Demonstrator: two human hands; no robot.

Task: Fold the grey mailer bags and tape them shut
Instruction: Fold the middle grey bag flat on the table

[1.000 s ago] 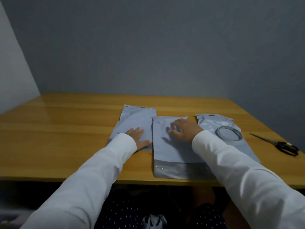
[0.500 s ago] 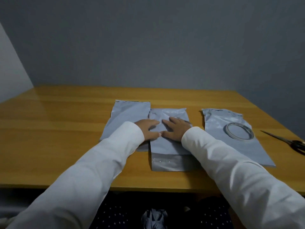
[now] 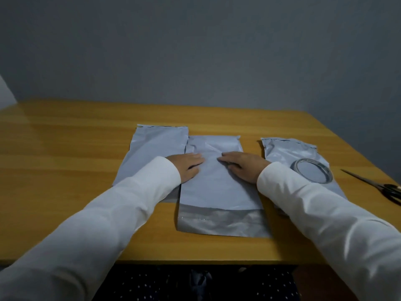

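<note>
Left mailer bag (image 3: 152, 153) lies flat on the table (image 3: 65, 170). Left hand (image 3: 186, 167) and right hand (image 3: 243, 168), fingers straight, press flat on the middle mailer bag (image 3: 217, 192). To fold well, smooth outward first and align edges. Right mailer bag (image 3: 282, 151) carries the tape roll (image 3: 312, 173); scissors (image 3: 382, 187) lie beyond.

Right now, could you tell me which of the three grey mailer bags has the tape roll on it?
The right bag: the tape roll lies on it only.
</note>
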